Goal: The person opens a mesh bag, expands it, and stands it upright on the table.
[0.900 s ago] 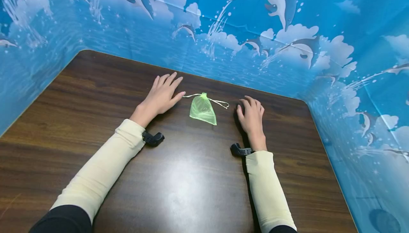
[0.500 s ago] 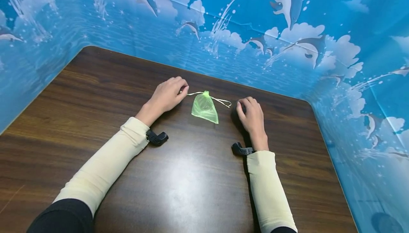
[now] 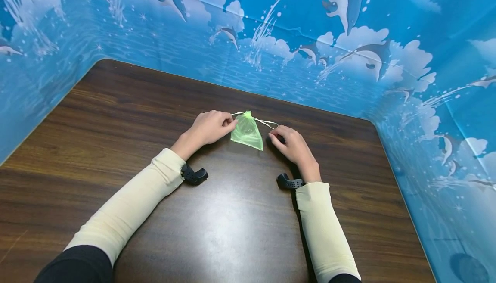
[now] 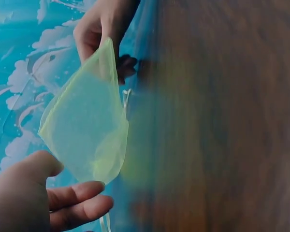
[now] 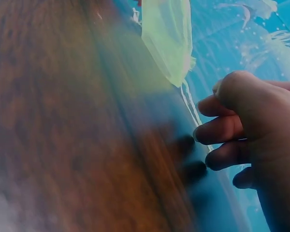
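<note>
A small sheer light-green drawstring pouch lies flat on the table, its gathered neck toward the far edge. Pale cords run out from the neck to both sides. At the pouch's left side is my left hand; in the left wrist view its thumb and fingers stand apart beside the pouch, holding nothing. My right hand hovers by the looped end of the right-hand cord with fingers loosely bent. In the right wrist view a gap shows between thumb and index finger, and the cord passes behind the fingertips.
The dark wood-grain table has rounded far corners. A blue curtain printed with dolphins and clouds hangs behind it and along its sides. Black camera mounts sit on both wrists, over cream sleeves.
My left hand has drawn in its spread fingers and moved right to the pouch. My right hand has shifted left toward the cord's loop. The pouch stays in place.
</note>
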`<act>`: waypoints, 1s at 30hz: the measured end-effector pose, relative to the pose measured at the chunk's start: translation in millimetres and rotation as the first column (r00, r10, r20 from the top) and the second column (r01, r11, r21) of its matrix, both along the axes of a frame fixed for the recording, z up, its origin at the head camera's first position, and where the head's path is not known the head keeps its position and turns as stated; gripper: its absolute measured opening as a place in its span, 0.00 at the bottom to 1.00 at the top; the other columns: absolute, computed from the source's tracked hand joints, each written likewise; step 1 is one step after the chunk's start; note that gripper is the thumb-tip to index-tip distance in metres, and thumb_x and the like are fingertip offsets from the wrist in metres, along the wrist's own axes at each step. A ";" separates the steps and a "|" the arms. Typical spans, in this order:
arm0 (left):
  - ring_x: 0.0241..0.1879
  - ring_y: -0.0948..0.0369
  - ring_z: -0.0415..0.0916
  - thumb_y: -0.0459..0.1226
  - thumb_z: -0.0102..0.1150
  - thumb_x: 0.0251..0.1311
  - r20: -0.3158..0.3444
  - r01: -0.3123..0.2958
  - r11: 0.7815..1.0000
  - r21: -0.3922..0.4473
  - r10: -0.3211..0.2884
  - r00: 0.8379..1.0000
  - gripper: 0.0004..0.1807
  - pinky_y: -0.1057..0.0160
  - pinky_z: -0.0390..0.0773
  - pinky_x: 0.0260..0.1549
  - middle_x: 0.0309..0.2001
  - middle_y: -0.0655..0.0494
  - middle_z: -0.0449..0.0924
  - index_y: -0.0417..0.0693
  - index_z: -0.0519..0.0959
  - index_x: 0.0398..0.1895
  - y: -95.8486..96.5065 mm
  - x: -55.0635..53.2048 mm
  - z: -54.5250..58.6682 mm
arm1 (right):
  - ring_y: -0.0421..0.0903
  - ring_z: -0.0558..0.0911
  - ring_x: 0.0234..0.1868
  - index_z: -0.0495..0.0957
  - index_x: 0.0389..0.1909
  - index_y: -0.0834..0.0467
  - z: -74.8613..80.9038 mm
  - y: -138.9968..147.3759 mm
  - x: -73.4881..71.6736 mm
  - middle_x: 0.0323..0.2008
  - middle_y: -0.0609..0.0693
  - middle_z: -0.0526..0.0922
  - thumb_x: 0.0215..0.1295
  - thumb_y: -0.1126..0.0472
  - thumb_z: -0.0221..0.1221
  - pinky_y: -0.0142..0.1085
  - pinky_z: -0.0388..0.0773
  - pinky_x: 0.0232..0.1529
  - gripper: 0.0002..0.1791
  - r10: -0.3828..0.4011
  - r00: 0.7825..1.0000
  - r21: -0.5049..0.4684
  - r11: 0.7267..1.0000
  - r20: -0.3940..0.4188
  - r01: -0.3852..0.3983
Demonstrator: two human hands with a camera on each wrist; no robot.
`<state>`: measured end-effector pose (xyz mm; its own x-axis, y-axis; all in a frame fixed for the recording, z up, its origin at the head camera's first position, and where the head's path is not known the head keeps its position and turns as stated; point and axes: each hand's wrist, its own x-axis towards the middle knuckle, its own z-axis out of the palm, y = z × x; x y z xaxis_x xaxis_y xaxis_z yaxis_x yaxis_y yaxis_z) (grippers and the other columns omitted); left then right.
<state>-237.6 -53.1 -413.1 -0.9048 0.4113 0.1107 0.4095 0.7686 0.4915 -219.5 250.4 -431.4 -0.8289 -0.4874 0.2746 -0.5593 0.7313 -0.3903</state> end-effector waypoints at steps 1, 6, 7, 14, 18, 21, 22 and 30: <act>0.21 0.60 0.66 0.52 0.46 0.79 0.009 0.000 1.000 0.006 0.000 1.000 0.20 0.61 0.61 0.25 0.20 0.61 0.70 0.55 0.78 0.29 1.1 0.2 -0.6 | 0.47 0.83 0.39 0.86 0.44 0.54 0.2 -0.5 0.4 0.42 0.50 0.86 0.80 0.54 0.56 0.47 0.80 0.45 0.11 0.001 1.000 -0.001 1.000 0.006 -0.001; 0.21 0.60 0.66 0.51 0.47 0.79 0.031 -0.005 1.000 0.009 0.005 1.000 0.20 0.60 0.62 0.26 0.19 0.60 0.70 0.55 0.76 0.27 5.0 0.9 -3.6 | 0.45 0.81 0.38 0.85 0.47 0.53 0.1 -3.1 0.6 0.42 0.49 0.85 0.81 0.53 0.55 0.44 0.79 0.44 0.12 0.008 0.999 0.003 1.000 0.033 -0.008; 0.21 0.60 0.66 0.50 0.48 0.78 0.038 -0.005 1.000 0.011 0.004 0.999 0.19 0.60 0.62 0.26 0.20 0.60 0.71 0.55 0.76 0.28 5.9 1.3 -3.8 | 0.45 0.81 0.38 0.85 0.47 0.53 -0.5 -3.4 0.6 0.42 0.49 0.85 0.81 0.53 0.55 0.44 0.79 0.44 0.13 0.007 0.999 0.006 1.000 0.038 -0.008; 0.26 0.60 0.72 0.46 0.51 0.76 0.056 0.011 1.000 0.026 -0.012 0.998 0.12 0.59 0.69 0.31 0.26 0.59 0.77 0.54 0.80 0.36 6.6 2.1 -3.8 | 0.45 0.82 0.41 0.86 0.50 0.53 -0.5 -10.4 0.4 0.45 0.49 0.86 0.82 0.50 0.54 0.45 0.80 0.47 0.15 0.009 0.997 0.000 1.000 0.070 -0.009; 0.27 0.60 0.72 0.45 0.50 0.76 0.071 0.037 0.998 0.051 -0.041 0.997 0.11 0.58 0.71 0.34 0.28 0.59 0.78 0.53 0.80 0.37 6.9 2.5 -4.2 | 0.47 0.84 0.48 0.84 0.56 0.53 -2.3 -14.0 0.9 0.51 0.50 0.86 0.83 0.48 0.51 0.48 0.80 0.52 0.18 -0.010 0.994 -0.033 0.999 0.110 0.013; 0.29 0.60 0.71 0.44 0.49 0.77 0.095 0.058 0.995 0.083 -0.066 0.993 0.11 0.58 0.70 0.35 0.30 0.59 0.78 0.54 0.79 0.37 8.0 3.0 -5.4 | 0.49 0.84 0.50 0.82 0.61 0.54 -4.0 -16.8 1.1 0.54 0.52 0.85 0.83 0.47 0.49 0.49 0.80 0.54 0.21 -0.042 0.988 -0.078 0.996 0.146 0.054; 0.29 0.60 0.71 0.43 0.49 0.77 0.098 0.063 0.994 0.094 -0.072 0.993 0.11 0.58 0.69 0.35 0.31 0.59 0.78 0.54 0.79 0.37 8.4 3.2 -5.7 | 0.49 0.84 0.50 0.81 0.62 0.55 -4.3 -18.1 1.2 0.54 0.52 0.85 0.83 0.47 0.49 0.49 0.80 0.54 0.22 -0.056 0.986 -0.097 0.993 0.158 0.072; 0.30 0.59 0.72 0.43 0.51 0.77 0.096 0.058 0.979 0.195 -0.078 0.992 0.10 0.56 0.71 0.38 0.41 0.59 0.87 0.55 0.81 0.42 12.0 5.3 -10.2 | 0.46 0.80 0.36 0.84 0.56 0.56 -8.3 -29.4 2.5 0.42 0.53 0.88 0.80 0.50 0.56 0.39 0.75 0.38 0.17 -0.128 0.958 -0.302 0.931 0.256 0.205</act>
